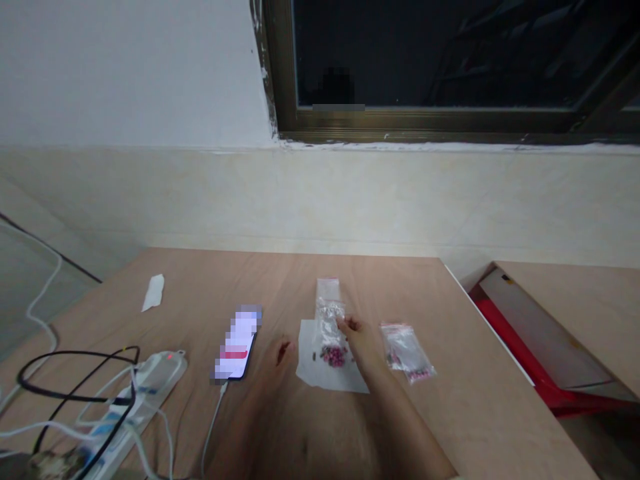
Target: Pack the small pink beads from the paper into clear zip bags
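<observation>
Reaching over a white paper sheet (313, 373) on the wooden worktop (200, 280), the right hand (361, 345) had bunched fingers (345, 325) touching a clear zip bag (329, 320) above pink beads (333, 356), grip unclear; the left hand (277, 360) curled empty beside a smartphone (236, 347).

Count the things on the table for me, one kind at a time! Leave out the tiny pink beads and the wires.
Clear zip bags: 2
White paper sheet: 1
White paper scrap: 1
Smartphone: 1
Power strip: 1
Total: 6
</observation>
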{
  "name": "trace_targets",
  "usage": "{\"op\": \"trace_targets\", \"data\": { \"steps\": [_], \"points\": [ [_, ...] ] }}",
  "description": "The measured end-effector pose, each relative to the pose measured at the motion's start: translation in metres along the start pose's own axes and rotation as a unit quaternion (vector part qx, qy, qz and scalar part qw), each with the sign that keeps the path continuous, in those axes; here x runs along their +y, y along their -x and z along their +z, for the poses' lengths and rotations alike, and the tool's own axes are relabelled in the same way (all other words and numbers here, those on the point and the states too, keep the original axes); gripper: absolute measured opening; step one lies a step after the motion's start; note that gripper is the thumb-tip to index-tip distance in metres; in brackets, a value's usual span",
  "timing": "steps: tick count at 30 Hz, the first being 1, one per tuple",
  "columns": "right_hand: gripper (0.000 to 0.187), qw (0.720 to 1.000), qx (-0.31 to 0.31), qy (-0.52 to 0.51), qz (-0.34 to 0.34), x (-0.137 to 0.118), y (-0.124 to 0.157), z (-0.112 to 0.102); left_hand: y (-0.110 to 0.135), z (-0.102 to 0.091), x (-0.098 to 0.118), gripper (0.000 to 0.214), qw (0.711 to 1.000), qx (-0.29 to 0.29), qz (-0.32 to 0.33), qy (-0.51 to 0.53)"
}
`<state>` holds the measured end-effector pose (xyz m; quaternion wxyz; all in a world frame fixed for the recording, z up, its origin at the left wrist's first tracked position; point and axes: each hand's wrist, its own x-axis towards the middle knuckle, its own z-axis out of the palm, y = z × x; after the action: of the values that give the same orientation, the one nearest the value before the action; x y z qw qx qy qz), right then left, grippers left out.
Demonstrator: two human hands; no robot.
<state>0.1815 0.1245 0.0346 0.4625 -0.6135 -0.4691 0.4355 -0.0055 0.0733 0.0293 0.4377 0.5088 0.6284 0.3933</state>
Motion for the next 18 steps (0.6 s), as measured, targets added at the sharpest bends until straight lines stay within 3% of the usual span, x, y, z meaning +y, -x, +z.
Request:
{"op": "trace_targets", "data": {
  "steps": [2, 4, 8, 14, 18],
  "points": [
    [0.023, 0.995, 0.042, 0.087, -0.013, -0.004, -0.036, 0.009, 0.0, 0.001, -0.016, 0.022, 0.995, 0.012, 0.031, -0.089],
    [0.019, 0.992, 0.059, 0.108, -0.014, -0.005, -0.067, 0.019, 0.001, 0.001, -0.025, 0.021, 0.991, 0.017, 0.045, -0.126],
    [0.015, 0.987, 0.074, 0.145, -0.013, 0.002, -0.099, 0.033, 0.005, 0.001, -0.028, 0.019, 0.986, 0.019, 0.069, -0.153],
    [0.012, 0.973, 0.102, 0.205, -0.019, -0.004, -0.099, 0.038, 0.005, 0.0, -0.028, 0.019, 0.986, 0.018, 0.074, -0.147],
    [0.023, 0.956, 0.145, 0.25, -0.042, -0.019, -0.075, 0.016, 0.004, 0.0, -0.028, 0.019, 0.986, 0.019, 0.076, -0.145]
  ]
}}
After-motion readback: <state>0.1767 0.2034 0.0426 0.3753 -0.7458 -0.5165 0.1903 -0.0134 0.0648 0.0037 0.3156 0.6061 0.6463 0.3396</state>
